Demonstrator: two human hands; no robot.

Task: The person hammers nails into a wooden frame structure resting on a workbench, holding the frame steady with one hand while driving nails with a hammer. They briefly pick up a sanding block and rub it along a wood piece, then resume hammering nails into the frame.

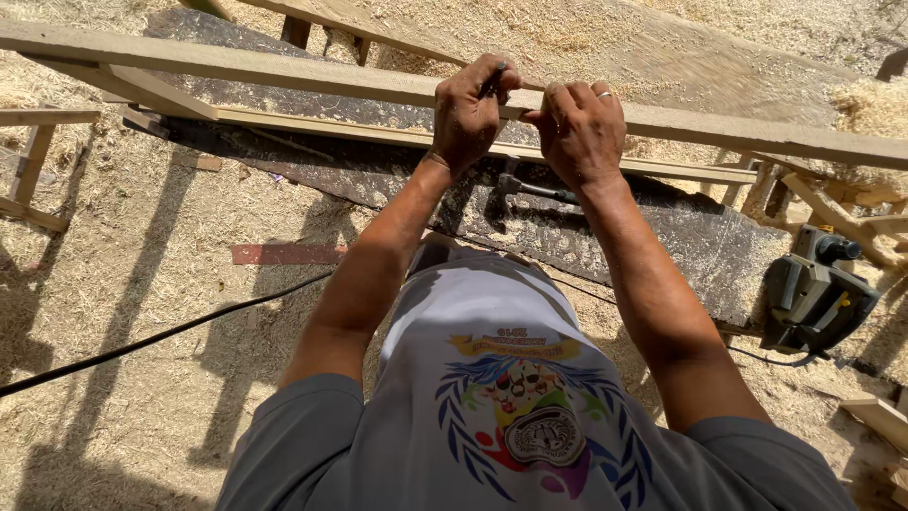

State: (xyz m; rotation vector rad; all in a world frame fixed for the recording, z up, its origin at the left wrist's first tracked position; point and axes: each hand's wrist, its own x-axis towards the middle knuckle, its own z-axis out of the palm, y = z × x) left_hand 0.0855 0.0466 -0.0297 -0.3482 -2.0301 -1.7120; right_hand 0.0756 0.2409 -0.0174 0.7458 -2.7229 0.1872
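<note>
Item: long wooden batten (pixel 284 74), lying across the upper view from the left edge down to the right edge, raised above a sawdust-covered floor (pixel 142 284)

Left hand (pixel 470 115): fingers curled together over the batten's top edge, a dark pencil (pixel 493 78) pinched between thumb and forefinger, tip on or just beside the wood

Right hand (pixel 582 128): just beside the left, fingers folded over the same batten and clamped on it; ring (pixel 603 94) on one finger

Below the hands: a second batten (pixel 359 131) running parallel, then a dark board (pixel 615 237) dusted with shavings; a hammer (pixel 530 189) lies on it, head partly hidden behind the left wrist

Right: electric planer (pixel 813 293) resting at the board's end, its cord cut off from sight by the right arm

Left: black cable (pixel 161 336) across the floor; a wooden frame (pixel 33 170), cut off by the edge

No containers in view

Pencil tip's exact contact hard to make out
</note>
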